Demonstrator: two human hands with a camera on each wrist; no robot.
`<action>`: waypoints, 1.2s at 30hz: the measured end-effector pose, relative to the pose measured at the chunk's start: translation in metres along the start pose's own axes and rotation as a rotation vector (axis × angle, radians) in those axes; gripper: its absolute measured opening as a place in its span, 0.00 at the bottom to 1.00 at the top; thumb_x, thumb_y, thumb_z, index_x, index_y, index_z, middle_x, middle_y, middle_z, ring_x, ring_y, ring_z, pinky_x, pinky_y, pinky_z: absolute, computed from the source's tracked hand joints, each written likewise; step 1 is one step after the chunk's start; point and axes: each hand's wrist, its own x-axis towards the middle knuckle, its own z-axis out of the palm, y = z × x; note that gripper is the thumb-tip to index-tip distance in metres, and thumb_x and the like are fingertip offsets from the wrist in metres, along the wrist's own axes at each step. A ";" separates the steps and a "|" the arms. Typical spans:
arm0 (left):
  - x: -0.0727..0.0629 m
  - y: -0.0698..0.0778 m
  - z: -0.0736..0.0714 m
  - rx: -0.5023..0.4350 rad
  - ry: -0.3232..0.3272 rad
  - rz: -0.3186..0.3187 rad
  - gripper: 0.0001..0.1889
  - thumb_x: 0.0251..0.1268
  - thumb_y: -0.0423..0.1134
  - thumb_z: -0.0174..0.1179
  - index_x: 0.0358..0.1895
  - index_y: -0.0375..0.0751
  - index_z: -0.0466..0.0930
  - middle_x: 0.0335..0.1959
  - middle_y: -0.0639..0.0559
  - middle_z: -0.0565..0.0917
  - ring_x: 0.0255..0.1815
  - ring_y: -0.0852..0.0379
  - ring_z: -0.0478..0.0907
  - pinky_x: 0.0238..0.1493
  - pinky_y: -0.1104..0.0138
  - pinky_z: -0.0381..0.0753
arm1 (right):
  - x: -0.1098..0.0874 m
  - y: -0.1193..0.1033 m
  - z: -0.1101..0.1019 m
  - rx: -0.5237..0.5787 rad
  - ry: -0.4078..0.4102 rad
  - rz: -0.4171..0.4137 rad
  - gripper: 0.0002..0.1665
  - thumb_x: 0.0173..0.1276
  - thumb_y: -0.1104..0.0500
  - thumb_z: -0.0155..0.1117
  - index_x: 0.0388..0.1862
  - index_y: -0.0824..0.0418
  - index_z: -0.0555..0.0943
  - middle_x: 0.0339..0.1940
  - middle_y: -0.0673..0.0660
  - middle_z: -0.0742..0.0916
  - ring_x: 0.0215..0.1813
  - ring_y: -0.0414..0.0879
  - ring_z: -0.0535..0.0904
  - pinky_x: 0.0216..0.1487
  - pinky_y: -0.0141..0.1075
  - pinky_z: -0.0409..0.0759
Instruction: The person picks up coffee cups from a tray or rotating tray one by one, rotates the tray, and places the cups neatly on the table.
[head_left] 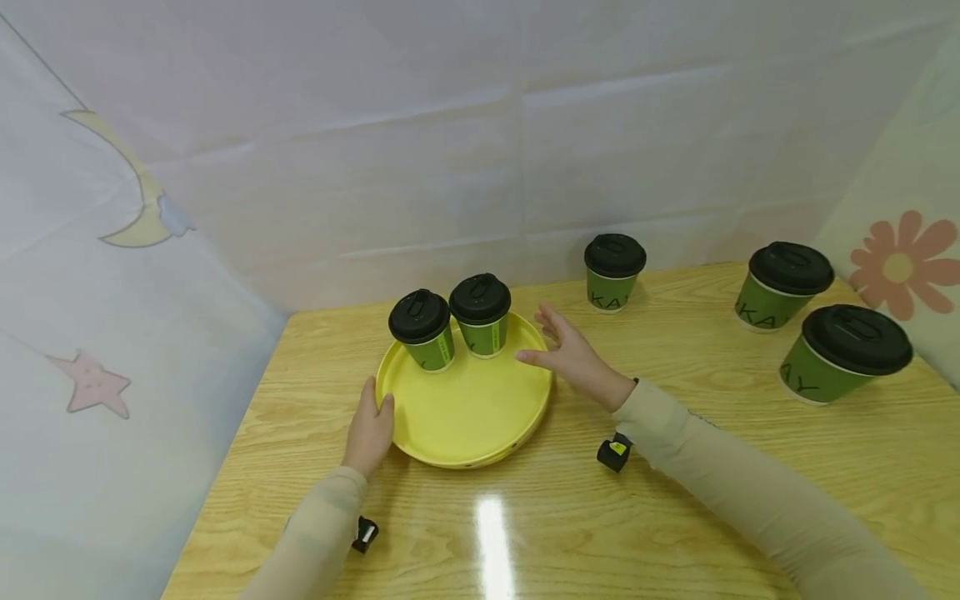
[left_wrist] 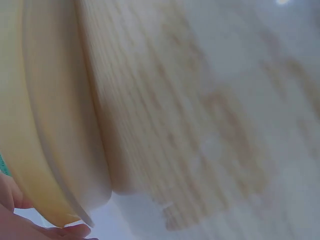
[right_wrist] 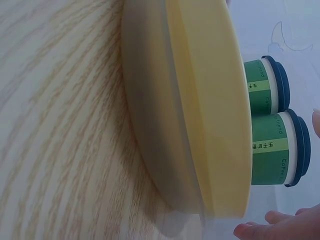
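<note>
A round yellow tray [head_left: 465,421] with a raised rim sits on the wooden table. Two green paper cups with black lids, the left cup [head_left: 431,353] and the right cup [head_left: 483,337], stand upright side by side toward its back. My left hand [head_left: 371,432] holds the tray's left edge, thumb at the rim and fingers along the outside. Past the right rim, my right hand [head_left: 576,360] is spread with nothing in it, thumb pointing toward the right cup. The right wrist view shows the tray's deep side [right_wrist: 215,110] and both cups above it.
Behind the tray to the right stands a lidded green cup [head_left: 611,279] near the back wall. Another two, a rear cup [head_left: 772,304] and a front cup [head_left: 817,371], stand at the table's right. A printed cloth [head_left: 450,150] hangs behind the table.
</note>
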 end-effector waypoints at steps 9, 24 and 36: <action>-0.003 -0.001 0.001 -0.001 -0.013 0.008 0.32 0.80 0.39 0.36 0.76 0.27 0.35 0.76 0.30 0.43 0.76 0.35 0.42 0.74 0.46 0.44 | 0.000 -0.002 -0.001 -0.016 0.014 0.010 0.55 0.69 0.60 0.65 0.79 0.63 0.38 0.78 0.66 0.51 0.77 0.64 0.45 0.73 0.56 0.51; -0.004 -0.001 -0.002 0.010 -0.012 -0.002 0.31 0.80 0.39 0.35 0.75 0.26 0.36 0.76 0.29 0.43 0.76 0.34 0.42 0.74 0.46 0.44 | -0.001 -0.001 0.001 0.007 0.007 0.012 0.55 0.69 0.61 0.65 0.79 0.64 0.38 0.78 0.68 0.51 0.77 0.65 0.44 0.73 0.57 0.51; -0.002 -0.003 -0.001 0.003 -0.009 -0.001 0.31 0.80 0.41 0.34 0.76 0.26 0.35 0.76 0.30 0.42 0.76 0.35 0.41 0.74 0.47 0.43 | 0.000 0.001 0.003 0.014 0.002 0.005 0.54 0.69 0.62 0.64 0.79 0.65 0.38 0.78 0.69 0.51 0.77 0.66 0.44 0.73 0.56 0.51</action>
